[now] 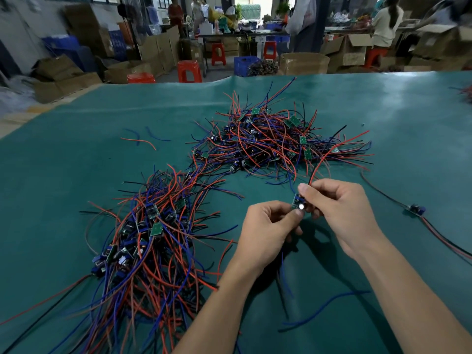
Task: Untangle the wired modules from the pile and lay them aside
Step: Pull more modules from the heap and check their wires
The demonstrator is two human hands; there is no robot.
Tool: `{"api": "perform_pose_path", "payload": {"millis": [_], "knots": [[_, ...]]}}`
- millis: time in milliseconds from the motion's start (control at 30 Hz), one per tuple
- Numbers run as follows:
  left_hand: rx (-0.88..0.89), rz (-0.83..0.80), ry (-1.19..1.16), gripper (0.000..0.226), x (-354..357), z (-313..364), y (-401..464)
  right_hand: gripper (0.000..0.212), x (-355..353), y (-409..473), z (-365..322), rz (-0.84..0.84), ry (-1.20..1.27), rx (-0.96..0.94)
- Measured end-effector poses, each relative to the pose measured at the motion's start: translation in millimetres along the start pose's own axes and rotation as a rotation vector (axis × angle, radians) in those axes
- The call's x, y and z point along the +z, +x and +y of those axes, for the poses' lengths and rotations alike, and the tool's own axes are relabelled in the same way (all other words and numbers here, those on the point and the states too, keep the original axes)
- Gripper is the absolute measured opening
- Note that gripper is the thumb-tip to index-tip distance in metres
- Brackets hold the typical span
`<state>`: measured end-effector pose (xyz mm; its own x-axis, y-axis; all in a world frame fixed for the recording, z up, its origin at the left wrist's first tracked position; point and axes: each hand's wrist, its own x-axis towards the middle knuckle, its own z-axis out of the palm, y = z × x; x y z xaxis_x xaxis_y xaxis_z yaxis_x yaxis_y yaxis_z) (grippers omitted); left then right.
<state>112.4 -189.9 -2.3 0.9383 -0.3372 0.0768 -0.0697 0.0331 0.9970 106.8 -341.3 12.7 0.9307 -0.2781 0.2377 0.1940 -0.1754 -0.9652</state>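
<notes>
Here both hands (304, 215) pinch one wired module (298, 201); tangled pile (275, 141) beyond.

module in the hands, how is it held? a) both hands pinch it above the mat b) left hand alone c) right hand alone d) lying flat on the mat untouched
a: the left hand and right hand both pinch the small module between fingertips, above the green mat, its red wire running up toward the far pile.

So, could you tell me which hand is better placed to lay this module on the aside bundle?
Probably the left hand: it already pinches the small blue wired module, and the laid-aside bundle of red and blue wires lies on its side. The right hand would cross over.
</notes>
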Motion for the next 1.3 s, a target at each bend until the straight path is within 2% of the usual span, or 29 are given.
{"api": "perform_pose_path", "payload": {"millis": [167,333,467,567,667,733,767,867,933,1000,1133,1200,1300], "knots": [[-0.012,-0.005,0.042,0.022,-0.9,-2.6,1.8,0.013,-2.3,1.4,2.8,0.066,-0.065,-0.053],[-0.022,-0.041,0.069,0.018,-0.8,-2.7,2.2,0.021,-22.1,9.5,-0.4,0.325,-0.048,-0.092],[-0.022,-0.065,0.098,0.017,0.1,-3.1,1.5,0.023,-43.2,12.1,-6.0,0.534,0.11,-0.069],[-0.005,-0.07,0.133,0.018,-0.7,-3.5,1.2,0.021,-57.8,13.2,-8.3,0.733,0.331,0.0],[0.0,0.007,0.096,0.02,-0.5,-5.6,1.8,0.025,-68.9,15.0,-9.2,0.862,0.472,0.085],[0.006,0.07,0.062,0.021,-0.3,-6.6,2.9,0.027,-60.9,14.4,-9.0,0.745,0.388,0.138],[0.011,0.094,0.039,0.021,0.0,-6.9,3.3,0.026,-50.7,12.1,-9.1,0.607,0.31,0.156],[0.024,0.127,-0.01,0.021,0.4,-5.7,2.9,0.026,-10.0,0.2,-7.5,0.057,0.092,0.177],[0.035,0.102,-0.011,0.024,0.4,-4.1,2.6,0.033,6.2,-6.7,-5.3,-0.163,0.074,0.135],[0.025,0.073,0.01,0.026,1.2,-3.1,2.5,0.031,7.3,-7.9,-4.0,-0.185,0.034,0.055],[-0.001,0.032,0.051,0.021,3.6,-4.1,2.8,0.016,-5.6,-1.2,-0.8,-0.045,-0.013,-0.012],[-0.009,0.007,0.053,0.022,4.3,-4.0,1.9,0.008,-10.2,1.8,-2.0,0.031,0.044,-0.023],[-0.022,-0.02,0.118,0.02,4.2,-4.0,0.9,0.013,-20.5,5.1,-11.2,0.233,0.211,-0.006]]}}
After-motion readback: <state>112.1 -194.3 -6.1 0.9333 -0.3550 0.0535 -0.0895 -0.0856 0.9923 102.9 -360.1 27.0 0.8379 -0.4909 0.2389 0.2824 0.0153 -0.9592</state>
